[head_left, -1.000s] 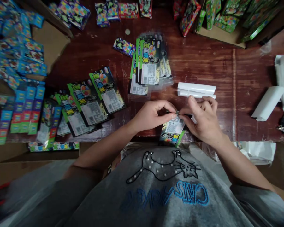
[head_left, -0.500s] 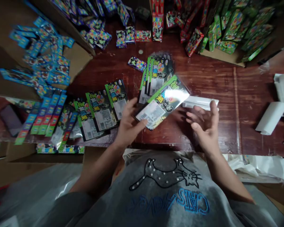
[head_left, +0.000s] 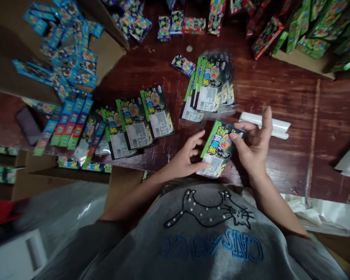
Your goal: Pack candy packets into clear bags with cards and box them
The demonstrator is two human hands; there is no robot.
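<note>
A flat black candy packet with a green edge, colourful printing and a pale label is held over the table's front edge. My right hand grips its upper right side, thumb on the front face and index finger raised. At the lower left corner, the thumb of my left hand lies over the label, and its other fingers curl by the left edge. Beyond it lies an overlapping stack of similar packets with clear plastic around them. More such packets lie in a row to the left.
Small purple packets lie beside the stack and at the back. A carton of blue packets is at left, red packets at the back, green ones at right. White rolls lie right of my hands; a phone lies left.
The packet has turned more upright and come closer to me. My right hand, earlier apart from it with fingers spread, now grips it. The camera view has shifted.
</note>
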